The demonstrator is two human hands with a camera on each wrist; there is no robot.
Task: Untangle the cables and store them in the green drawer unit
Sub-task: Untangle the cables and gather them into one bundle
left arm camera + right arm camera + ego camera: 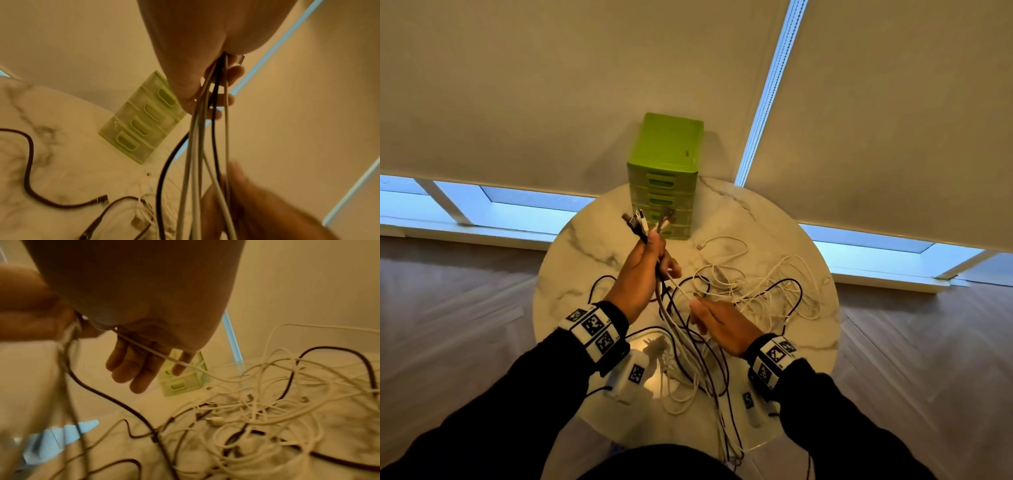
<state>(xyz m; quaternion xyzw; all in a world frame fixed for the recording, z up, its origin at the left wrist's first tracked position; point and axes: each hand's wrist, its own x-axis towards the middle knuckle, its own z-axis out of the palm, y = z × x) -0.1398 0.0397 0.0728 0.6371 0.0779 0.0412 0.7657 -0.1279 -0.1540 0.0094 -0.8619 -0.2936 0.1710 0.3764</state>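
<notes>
A bundle of white and dark cable ends [645, 224] is gripped in the left hand [643, 270], whose fingers are curled tightly round the strands above the round white marble-patterned table [571, 246]. The plugs are seen fanned out above the fist, in front of the lower drawers of the green plastic drawer unit [666, 150]. In the left wrist view the curled fingertips [236, 71] are shown wrapped over the grey and black strands, which hang straight down from the fist.

The right hand [722, 325] is held lower and nearer the body, with its fingers [131, 368] straight and close together, palm turned towards the hanging strands. One thin white cable [156, 353] is seen running across the palm and fingers in the right wrist view; it is touched rather than clasped, and no finger is curled round it. Whether the thumb presses on it cannot be told.

The loose tangle of white and black cables [750, 287] is spread over the right half of the table, and several strands are draped over the near edge. The drawer unit stands upright at the far edge of the table, against the beige roller blinds [517, 85], with all its visible drawers closed. Marker-printed wristbands [594, 330] are worn over dark sleeves.
</notes>
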